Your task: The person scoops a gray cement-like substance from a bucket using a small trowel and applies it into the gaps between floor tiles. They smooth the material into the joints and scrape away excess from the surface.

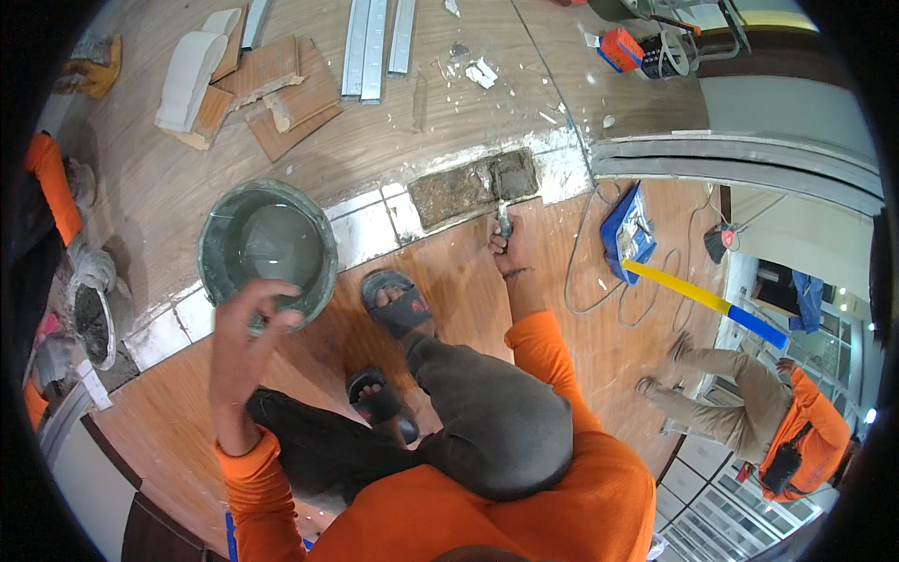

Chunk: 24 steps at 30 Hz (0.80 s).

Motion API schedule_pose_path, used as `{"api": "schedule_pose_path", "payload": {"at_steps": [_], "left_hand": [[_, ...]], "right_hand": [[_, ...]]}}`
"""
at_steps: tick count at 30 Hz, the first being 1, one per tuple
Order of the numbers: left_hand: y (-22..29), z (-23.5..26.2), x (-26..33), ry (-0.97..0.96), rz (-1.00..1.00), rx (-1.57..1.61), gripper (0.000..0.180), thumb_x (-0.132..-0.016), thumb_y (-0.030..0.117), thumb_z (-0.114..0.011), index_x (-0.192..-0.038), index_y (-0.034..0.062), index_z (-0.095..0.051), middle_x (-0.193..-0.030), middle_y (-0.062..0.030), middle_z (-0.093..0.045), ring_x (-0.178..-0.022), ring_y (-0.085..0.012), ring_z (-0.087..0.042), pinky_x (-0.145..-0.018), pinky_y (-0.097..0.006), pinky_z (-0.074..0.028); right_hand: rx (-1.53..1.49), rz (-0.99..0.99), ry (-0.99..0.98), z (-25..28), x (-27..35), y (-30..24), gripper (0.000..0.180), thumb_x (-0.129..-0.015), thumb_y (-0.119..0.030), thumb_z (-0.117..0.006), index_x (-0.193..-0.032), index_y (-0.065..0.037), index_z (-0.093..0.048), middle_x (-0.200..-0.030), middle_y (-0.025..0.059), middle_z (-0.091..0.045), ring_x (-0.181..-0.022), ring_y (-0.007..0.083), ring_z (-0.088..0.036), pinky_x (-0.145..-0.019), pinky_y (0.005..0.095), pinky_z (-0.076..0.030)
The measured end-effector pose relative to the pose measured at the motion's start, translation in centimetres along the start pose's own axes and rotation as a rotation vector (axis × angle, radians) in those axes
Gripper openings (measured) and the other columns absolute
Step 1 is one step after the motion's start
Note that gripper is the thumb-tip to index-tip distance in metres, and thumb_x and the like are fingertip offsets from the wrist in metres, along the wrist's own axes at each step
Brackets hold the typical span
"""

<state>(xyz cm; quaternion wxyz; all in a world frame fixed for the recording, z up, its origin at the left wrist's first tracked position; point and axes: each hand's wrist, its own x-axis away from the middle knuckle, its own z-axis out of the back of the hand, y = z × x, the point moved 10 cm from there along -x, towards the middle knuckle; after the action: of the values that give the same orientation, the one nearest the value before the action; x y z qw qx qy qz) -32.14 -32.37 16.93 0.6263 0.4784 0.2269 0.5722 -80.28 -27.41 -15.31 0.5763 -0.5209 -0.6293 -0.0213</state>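
Observation:
My right hand [506, 251] grips the handle of a small trowel [503, 223] at the near edge of a shallow rectangular recess [449, 199] in the strip of white tiles. Wet grey mortar [516, 178] lies in the recess's right end, where the trowel's blade reaches; the rest of its bed is rough and brown. Beside the near rim of a dark green bucket [208, 229], my left hand [245, 337] is raised with fingers curved and apart, holding nothing. Cloudy greyish water [281, 245] stands in that bucket. Whether my left fingers touch the rim, I cannot tell.
Broken wood-look tiles [286, 89] and metal channels [365, 51] lie at the far side. A blue dustpan [613, 229] and a loose cable [573, 281] are to the right. A mortar bucket [91, 323] stands left, near a person's orange sleeve [54, 187]. Another person [810, 431] is at right.

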Motion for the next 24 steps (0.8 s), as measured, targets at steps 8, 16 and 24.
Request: {"api": "schedule_pose_path", "payload": {"at_steps": [8, 16, 24], "left_hand": [[0.4, -8.8, 1.0, -0.438, 0.013, -0.134, 0.031, -0.089, 0.020, -0.075, -0.115, 0.0037, -0.070, -0.102, -0.0202, -0.073, -0.086, -0.0322, -0.073, -0.077, -0.038, -0.055], [-1.0, -6.8, 0.4, -0.308, 0.093, -0.162, 0.031, -0.089, 0.022, -0.074, -0.113, 0.0040, -0.071, -0.095, -0.0199, -0.072, -0.082, -0.0357, -0.070, -0.079, -0.043, -0.053], [-1.9, -6.0, 0.6, -0.300, 0.045, -0.173, 0.034, -0.090, 0.018, -0.073, -0.120, 0.0022, -0.069, -0.103, -0.0204, -0.072, -0.076, -0.0310, -0.070, -0.074, -0.038, -0.054]], "right_hand": [[1.588, 0.942, 0.487, -2.4, 5.1, -12.6, 0.030, -0.091, -0.023, -0.066, -0.108, 0.001, -0.064, -0.096, 0.0247, -0.070, -0.084, 0.0438, -0.068, -0.075, 0.0527, -0.054], [1.933, 0.691, 0.465, -5.3, 1.8, -18.7, 0.026, -0.091, -0.026, -0.063, -0.105, -0.010, -0.079, -0.096, 0.0230, -0.073, -0.088, 0.0397, -0.071, -0.081, 0.0493, -0.056], [2.100, 0.716, 0.432, -8.8, 1.6, -19.3, 0.020, -0.089, -0.019, -0.061, -0.097, -0.011, -0.078, -0.093, 0.0207, -0.074, -0.090, 0.0387, -0.072, -0.081, 0.0471, -0.059]]}}
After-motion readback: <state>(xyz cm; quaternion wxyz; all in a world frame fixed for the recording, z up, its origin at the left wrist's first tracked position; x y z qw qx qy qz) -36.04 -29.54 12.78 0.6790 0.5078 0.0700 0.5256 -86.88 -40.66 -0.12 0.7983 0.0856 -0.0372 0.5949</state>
